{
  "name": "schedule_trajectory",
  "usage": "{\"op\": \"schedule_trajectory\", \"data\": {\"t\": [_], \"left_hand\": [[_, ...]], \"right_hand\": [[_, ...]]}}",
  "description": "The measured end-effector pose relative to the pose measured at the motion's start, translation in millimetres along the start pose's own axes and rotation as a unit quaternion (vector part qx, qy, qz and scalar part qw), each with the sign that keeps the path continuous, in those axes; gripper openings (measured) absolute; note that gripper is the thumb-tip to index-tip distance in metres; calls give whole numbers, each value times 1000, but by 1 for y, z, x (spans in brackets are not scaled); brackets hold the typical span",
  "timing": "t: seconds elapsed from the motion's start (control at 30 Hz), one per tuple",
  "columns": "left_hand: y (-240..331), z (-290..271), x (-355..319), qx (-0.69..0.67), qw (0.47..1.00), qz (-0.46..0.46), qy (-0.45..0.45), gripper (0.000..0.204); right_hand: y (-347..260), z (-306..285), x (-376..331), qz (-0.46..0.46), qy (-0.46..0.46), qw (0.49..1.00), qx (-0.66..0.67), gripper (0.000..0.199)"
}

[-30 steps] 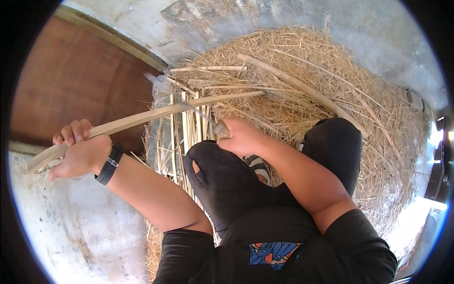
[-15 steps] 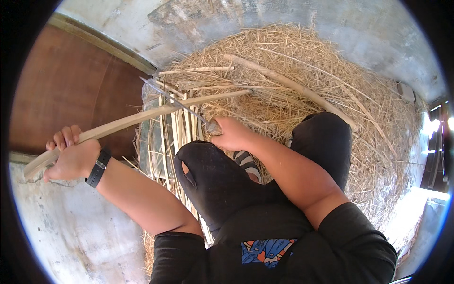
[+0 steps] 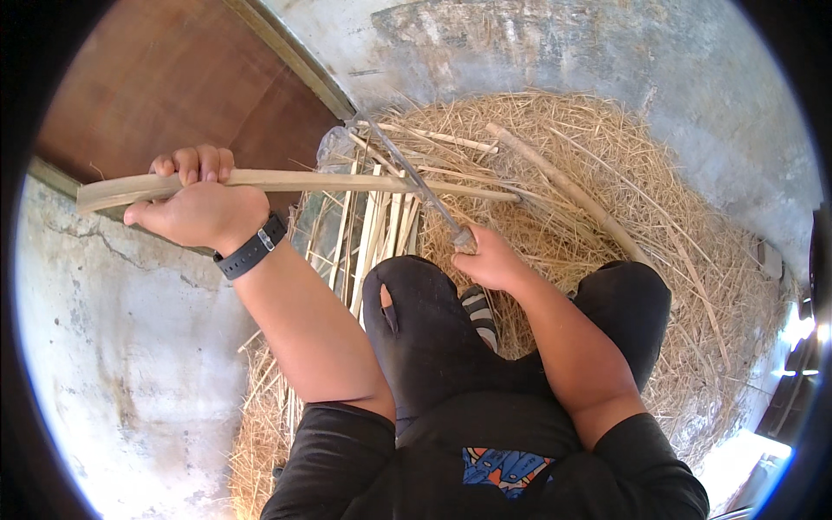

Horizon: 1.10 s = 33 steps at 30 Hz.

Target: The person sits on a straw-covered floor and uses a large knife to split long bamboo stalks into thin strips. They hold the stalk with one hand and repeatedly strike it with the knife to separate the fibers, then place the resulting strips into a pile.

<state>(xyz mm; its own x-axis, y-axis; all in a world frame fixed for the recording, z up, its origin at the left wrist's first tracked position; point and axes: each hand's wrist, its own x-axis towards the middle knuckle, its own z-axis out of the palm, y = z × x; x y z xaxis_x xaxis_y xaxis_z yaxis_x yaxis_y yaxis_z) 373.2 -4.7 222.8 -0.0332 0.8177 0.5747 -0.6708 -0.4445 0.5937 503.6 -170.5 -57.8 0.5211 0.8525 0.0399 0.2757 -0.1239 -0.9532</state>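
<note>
My left hand [image 3: 208,208], with a black watch strap at the wrist, is closed round the near end of a long pale split bamboo piece [image 3: 299,180]. This piece stretches to the right, its far end over the straw. In my right hand [image 3: 496,260] is the handle of a long-bladed knife [image 3: 400,159], gripped near my knees. The blade points up and to the left, crossing the bamboo piece at its middle. Whether its edge bites into the bamboo I cannot tell.
Several thin split strips [image 3: 371,234] lie beside my left knee. Loose straw [image 3: 693,286] covers the floor, with a thick round pole [image 3: 568,189] on it. A brown door panel [image 3: 191,78] and a stained wall [image 3: 130,347] stand to the left.
The view has shifted, so the scene sits further right and lower. My left hand's end of the bamboo piece is higher, leaving the piece nearly level. The knife still crosses it, now further along.
</note>
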Motion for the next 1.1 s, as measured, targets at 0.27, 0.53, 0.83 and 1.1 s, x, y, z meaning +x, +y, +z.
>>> {"op": "schedule_trajectory", "data": {"t": [0.27,0.53,0.83,1.1], "left_hand": [[4,0,-6,9,1000,7,11,63],[77,-37,35,-35,983,42,-177,52],[99,-38,48,34,989,99,-108,39],[135,-54,60,16,982,152,-109,28]], "right_hand": [[-3,-8,-2,33,-32,999,8,23],[-28,-67,-7,10,-37,996,-76,21],[-52,-99,-17,72,111,982,132,24],[-45,-102,-16,73,134,980,131,27]]}}
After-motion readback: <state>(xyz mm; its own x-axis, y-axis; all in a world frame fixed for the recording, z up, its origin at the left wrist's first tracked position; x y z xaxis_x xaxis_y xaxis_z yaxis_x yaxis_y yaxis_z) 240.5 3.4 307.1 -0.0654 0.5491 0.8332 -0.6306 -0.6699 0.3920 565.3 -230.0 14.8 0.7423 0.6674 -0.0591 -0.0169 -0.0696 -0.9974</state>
